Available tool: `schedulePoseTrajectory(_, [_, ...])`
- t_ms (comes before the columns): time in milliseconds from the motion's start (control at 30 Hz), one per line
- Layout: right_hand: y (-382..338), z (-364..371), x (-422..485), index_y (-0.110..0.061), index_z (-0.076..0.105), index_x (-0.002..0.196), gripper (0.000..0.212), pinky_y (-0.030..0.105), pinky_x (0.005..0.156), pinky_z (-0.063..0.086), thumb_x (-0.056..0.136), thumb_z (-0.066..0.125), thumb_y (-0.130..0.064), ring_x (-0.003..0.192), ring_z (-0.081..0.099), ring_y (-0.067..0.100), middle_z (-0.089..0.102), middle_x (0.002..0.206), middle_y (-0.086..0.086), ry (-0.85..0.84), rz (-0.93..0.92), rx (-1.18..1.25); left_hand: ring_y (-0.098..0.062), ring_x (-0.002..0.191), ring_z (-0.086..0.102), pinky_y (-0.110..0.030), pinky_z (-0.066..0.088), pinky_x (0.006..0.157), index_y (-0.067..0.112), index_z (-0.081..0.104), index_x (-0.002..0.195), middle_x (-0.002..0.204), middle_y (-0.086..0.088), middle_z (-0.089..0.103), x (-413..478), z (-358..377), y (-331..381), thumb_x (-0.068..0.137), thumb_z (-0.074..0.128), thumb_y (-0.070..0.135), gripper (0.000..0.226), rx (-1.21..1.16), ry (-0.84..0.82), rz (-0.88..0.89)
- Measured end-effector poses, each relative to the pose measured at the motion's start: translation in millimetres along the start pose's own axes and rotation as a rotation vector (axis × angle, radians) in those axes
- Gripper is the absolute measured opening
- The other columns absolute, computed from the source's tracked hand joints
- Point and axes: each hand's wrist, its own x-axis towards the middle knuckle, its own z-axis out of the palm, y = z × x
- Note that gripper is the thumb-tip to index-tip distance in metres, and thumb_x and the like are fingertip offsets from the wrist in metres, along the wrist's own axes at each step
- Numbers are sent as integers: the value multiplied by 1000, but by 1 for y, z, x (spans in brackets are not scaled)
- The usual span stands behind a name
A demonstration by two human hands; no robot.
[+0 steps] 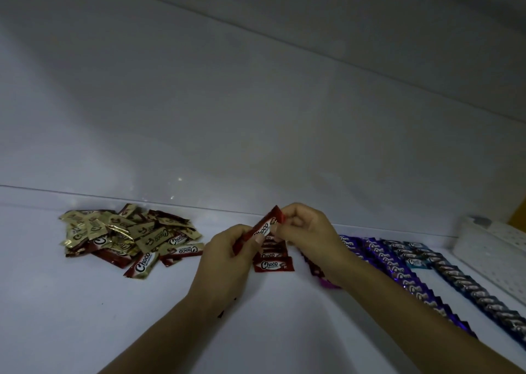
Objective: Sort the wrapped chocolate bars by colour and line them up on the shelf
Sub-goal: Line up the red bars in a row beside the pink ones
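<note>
red bar [263, 228] held tilted above shelf [85, 316], both your grips on it: left grip [227, 257] pinches lower end, right grip [306, 231] pinches upper end. just below, short column of red bars [273, 264] lies flat on shelf. unsorted gold-and-red pile [128, 237] to your left. to your right: purple row [398, 274], then blue row [466, 285], white perforated basket [495, 248] at far edge.
</note>
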Motion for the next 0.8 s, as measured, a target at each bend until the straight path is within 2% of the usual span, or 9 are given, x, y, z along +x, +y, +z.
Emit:
schedulePoseTrajectory(67, [-2, -7, 1, -22, 66, 98, 23, 28, 79, 52, 82, 71, -7, 86, 65, 17, 70, 92, 2, -39, -169, -208, 0, 70, 64, -10, 46, 60, 28, 68, 82, 73, 15, 69, 0, -1, 1, 92, 60, 25, 13, 74, -25, 8])
schedulePoseTrajectory(133, [-7, -14, 3, -26, 72, 95, 19, 19, 75, 49, 81, 72, -11, 84, 66, 10, 73, 89, -5, -117, -267, -382, -6, 67, 63, -18, 48, 61, 30, 69, 77, 71, 10, 70, 0, 0, 0, 90, 63, 27, 16, 156, -77, -13])
schedulePoseTrajectory(200, [-9, -21, 6, -20, 76, 88, 12, 11, 70, 45, 81, 72, -11, 76, 66, 5, 74, 82, -6, -176, -235, -452, -7, 58, 60, -19, 44, 56, 27, 70, 73, 66, 6, 68, -1, 0, -1, 88, 67, 29, 16, 195, -92, -55])
schedulePoseTrajectory(267, [-4, -27, 7, -13, 76, 89, 12, 20, 73, 52, 80, 72, -6, 76, 68, 10, 75, 82, 1, -213, -147, -425, -2, 55, 56, -13, 40, 52, 25, 70, 69, 62, 7, 66, 0, 0, -1, 87, 68, 27, 18, 190, -44, -63])
schedulePoseTrajectory(333, [3, -29, 3, -9, 75, 93, 14, 30, 76, 54, 80, 73, -5, 79, 68, 15, 74, 85, 7, -271, -79, -420, -1, 59, 59, -12, 42, 53, 23, 70, 70, 66, 5, 68, 1, 0, -2, 87, 68, 21, 17, 146, 12, -67])
schedulePoseTrajectory(367, [8, -29, 0, -10, 76, 92, 14, 29, 74, 54, 79, 74, -7, 77, 68, 13, 74, 83, 4, -295, -62, -438, 1, 60, 61, -10, 43, 53, 22, 70, 70, 68, 4, 68, 1, -1, -1, 87, 68, 19, 17, 132, 27, -70])
schedulePoseTrajectory(500, [18, -23, -7, -14, 77, 89, 11, 11, 63, 45, 78, 76, -13, 65, 60, -5, 69, 70, -13, -337, -73, -581, 2, 65, 63, -7, 46, 55, 20, 68, 75, 71, 5, 68, 2, -1, -2, 89, 65, 18, 15, 64, 80, -88])
schedulePoseTrajectory(667, [11, -19, -8, -12, 75, 94, 11, 11, 76, 45, 85, 69, -15, 81, 61, -2, 72, 93, -2, -503, -168, -817, 4, 65, 62, -5, 43, 54, 16, 68, 77, 70, 5, 67, 4, -3, -3, 90, 64, 20, 14, 21, 160, -83])
schedulePoseTrajectory(800, [13, -18, -4, -18, 72, 92, 9, 23, 88, 43, 86, 67, -22, 86, 62, 4, 69, 93, -9, -385, -217, -909, -1, 71, 65, -9, 45, 56, 17, 67, 78, 73, 2, 68, 5, -3, -5, 90, 64, 23, 14, -23, 195, -110])
